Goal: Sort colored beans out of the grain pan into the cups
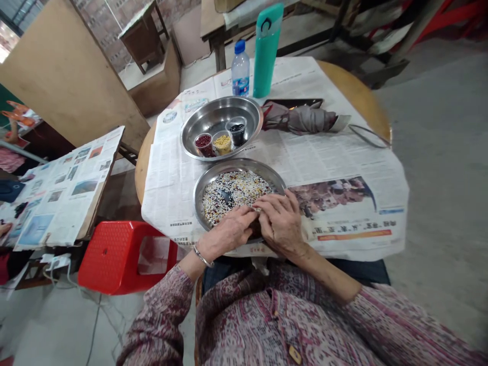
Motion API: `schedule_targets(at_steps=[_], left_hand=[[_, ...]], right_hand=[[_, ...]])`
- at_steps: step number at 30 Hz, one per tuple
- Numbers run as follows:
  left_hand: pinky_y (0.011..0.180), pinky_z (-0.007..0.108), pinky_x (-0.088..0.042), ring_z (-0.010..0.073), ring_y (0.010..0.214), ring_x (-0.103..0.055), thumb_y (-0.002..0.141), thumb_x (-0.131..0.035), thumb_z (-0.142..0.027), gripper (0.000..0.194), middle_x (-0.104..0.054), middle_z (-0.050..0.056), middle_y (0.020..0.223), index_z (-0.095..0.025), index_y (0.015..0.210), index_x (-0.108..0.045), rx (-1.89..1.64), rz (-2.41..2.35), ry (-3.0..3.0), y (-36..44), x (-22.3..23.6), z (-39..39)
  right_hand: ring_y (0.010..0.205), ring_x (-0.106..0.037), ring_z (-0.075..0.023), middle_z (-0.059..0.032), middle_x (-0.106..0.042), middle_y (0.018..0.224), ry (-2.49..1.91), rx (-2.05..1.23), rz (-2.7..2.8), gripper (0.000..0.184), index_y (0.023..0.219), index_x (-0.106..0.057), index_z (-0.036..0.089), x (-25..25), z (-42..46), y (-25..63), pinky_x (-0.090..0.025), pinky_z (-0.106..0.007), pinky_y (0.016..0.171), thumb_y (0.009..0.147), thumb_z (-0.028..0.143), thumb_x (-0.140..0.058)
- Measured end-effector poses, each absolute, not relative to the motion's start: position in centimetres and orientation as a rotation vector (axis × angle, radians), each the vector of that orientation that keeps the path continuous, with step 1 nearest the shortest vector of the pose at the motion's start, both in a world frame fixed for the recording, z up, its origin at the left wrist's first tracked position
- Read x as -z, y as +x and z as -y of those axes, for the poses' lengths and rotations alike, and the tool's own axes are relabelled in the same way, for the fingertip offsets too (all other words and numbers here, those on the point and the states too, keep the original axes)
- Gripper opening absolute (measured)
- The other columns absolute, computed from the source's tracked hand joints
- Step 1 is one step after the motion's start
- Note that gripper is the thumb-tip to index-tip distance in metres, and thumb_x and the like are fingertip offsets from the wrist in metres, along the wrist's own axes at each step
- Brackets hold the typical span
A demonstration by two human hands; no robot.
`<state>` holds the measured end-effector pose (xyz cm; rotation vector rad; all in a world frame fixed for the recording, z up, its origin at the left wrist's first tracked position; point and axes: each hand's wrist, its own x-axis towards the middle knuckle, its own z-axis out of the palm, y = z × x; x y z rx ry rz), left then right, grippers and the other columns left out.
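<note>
**Both hands together at near rim of grain plate**

Seated person at the table's 6 o'clock. Left hand [225, 235] and right hand [280, 223] held together, fingers curled, fingertips touching above the plate's near rim. Whether they clamp anything between them: cannot tell, the fingers hide it. Thin metal bracelet [202, 256] on the left wrist. Sleeves [160, 317] patterned in mauve and cream.

Plate [239, 170]: shallow, steel, at 6 o'clock on the table, directly under the hands, its near edge partly covered by them. Contents: mixed grains [232, 195], mostly white with dark red and black kernels, spread across the base. One dark patch among them, left of the hands; too unclear to identify.

Basin [221, 119]: steel, just beside the plate at its 12 o'clock. Three small clear cups stand inside, touching one another: red beans [204, 145], yellow grains [222, 144], black grains [237, 133].

Table [354, 89] is round and wooden, spread with newspaper [343, 157]. Water bottle [240, 68] and teal flask [265, 51] stand upright at 12 o'clock. Folded grey umbrella [301, 118] lies at 2 o'clock, against a dark flat object [295, 103].

Off the table: red stool [122, 256] at 8 o'clock; newspaper-covered board [63, 190] at 9 o'clock.
</note>
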<state>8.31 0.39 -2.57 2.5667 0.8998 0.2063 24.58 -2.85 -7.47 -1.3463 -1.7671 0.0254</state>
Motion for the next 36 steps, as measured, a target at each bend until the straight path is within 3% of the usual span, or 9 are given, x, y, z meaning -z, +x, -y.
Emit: schedule_targets(at_steps=[5, 9, 15, 20, 24, 28, 30, 33, 36], left_hand=[[0.106, 0.044, -0.050, 0.0262, 0.121, -0.056, 0.094, -0.054, -0.013, 0.020, -0.065, 0.009, 0.124, -0.019, 0.111, -0.064, -0.013, -0.877, 2.774, 9.3, 2.3, -1.6], [0.104, 0.047, -0.050, 0.0286, 0.127, -0.049, 0.098, -0.053, -0.018, 0.027, -0.057, 0.007, 0.139, -0.023, 0.123, -0.061, -0.124, -1.019, 2.838, 9.2, 2.4, -3.6], [0.100, 0.041, -0.053, 0.0232, 0.107, -0.057, 0.093, -0.043, 0.000, 0.036, -0.062, 0.010, 0.115, -0.019, 0.115, -0.065, -0.318, -1.368, 2.703, 6.8, 3.1, -7.5], [0.093, 0.044, -0.056, 0.0254, 0.105, -0.054, 0.085, -0.043, 0.007, 0.040, -0.059, 0.010, 0.110, -0.020, 0.106, -0.064, -0.486, -1.660, 2.631, 4.5, 3.1, -7.3], [0.099, 0.050, -0.054, 0.0284, 0.109, -0.052, 0.091, -0.058, -0.010, 0.027, -0.056, 0.011, 0.117, -0.020, 0.115, -0.062, -0.480, -1.535, 2.689, 4.2, 2.9, -5.2], [0.100, 0.054, -0.052, 0.0332, 0.117, -0.051, 0.085, -0.078, -0.037, 0.053, -0.051, 0.014, 0.131, -0.020, 0.130, -0.056, -0.363, -1.433, 2.622, 5.1, 3.0, -3.9], [0.100, 0.051, -0.053, 0.0316, 0.115, -0.054, 0.084, -0.078, -0.033, 0.048, -0.054, 0.014, 0.126, -0.019, 0.126, -0.059, -0.326, -1.452, 2.569, 5.9, 3.0, -3.9], [0.099, 0.043, -0.054, 0.0241, 0.103, -0.061, 0.089, -0.069, -0.017, 0.023, -0.062, 0.009, 0.109, -0.018, 0.112, -0.065, -0.288, -1.395, 2.495, 7.2, 3.0, -4.3], [0.102, 0.041, -0.053, 0.0219, 0.103, -0.065, 0.087, -0.064, -0.007, 0.020, -0.069, 0.006, 0.100, -0.018, 0.102, -0.070, -0.329, -1.388, 2.406, 8.7, 2.7, -4.6]], right_hand=[[0.107, -0.062, -0.0272, -0.0048, -0.072, 0.106, -1.367, -0.055, 1.701, 0.029, 0.109, -0.064, 0.026, 7.6, 2.9, 24.6, -0.031, -0.058, 0.116, 0.088, 0.013, -0.050], [0.108, -0.062, -0.0280, -0.0088, -0.071, 0.111, -1.325, -0.098, 1.666, 0.034, 0.117, -0.062, 0.023, 7.9, 2.7, 24.7, -0.047, -0.049, 0.102, 0.088, 0.011, -0.049], [0.107, -0.063, -0.0284, -0.0089, -0.070, 0.109, -1.297, -0.120, 1.650, 0.038, 0.118, -0.062, 0.024, 7.9, 2.7, 24.8, -0.052, -0.048, 0.097, 0.086, 0.007, -0.049], [0.106, -0.064, -0.0284, -0.0087, -0.071, 0.107, -1.299, -0.124, 1.649, 0.036, 0.116, -0.062, 0.024, 7.9, 2.7, 24.8, -0.053, -0.048, 0.096, 0.087, 0.008, -0.050], [0.104, -0.065, -0.0287, -0.0078, -0.072, 0.106, -1.313, -0.163, 1.634, 0.037, 0.115, -0.064, 0.025, 7.9, 2.7, 24.8, -0.052, -0.049, 0.096, 0.085, 0.009, -0.050], [0.103, -0.065, -0.0285, -0.0084, -0.072, 0.106, -1.305, -0.175, 1.633, 0.035, 0.114, -0.065, 0.024, 7.8, 2.7, 24.9, -0.052, -0.047, 0.095, 0.085, 0.009, -0.050], [0.101, -0.065, -0.0283, -0.0086, -0.073, 0.106, -1.298, -0.165, 1.634, 0.034, 0.113, -0.065, 0.023, 7.8, 2.7, 24.9, -0.052, -0.046, 0.094, 0.085, 0.009, -0.050], [0.100, -0.065, -0.0280, -0.0083, -0.073, 0.105, -1.294, -0.159, 1.638, 0.034, 0.112, -0.065, 0.023, 7.7, 2.7, 24.8, -0.052, -0.046, 0.093, 0.086, 0.009, -0.050], [0.098, -0.064, -0.0281, -0.0080, -0.073, 0.103, -1.296, -0.169, 1.633, 0.034, 0.111, -0.066, 0.023, 7.7, 2.7, 24.8, -0.051, -0.047, 0.093, 0.085, 0.009, -0.049]])
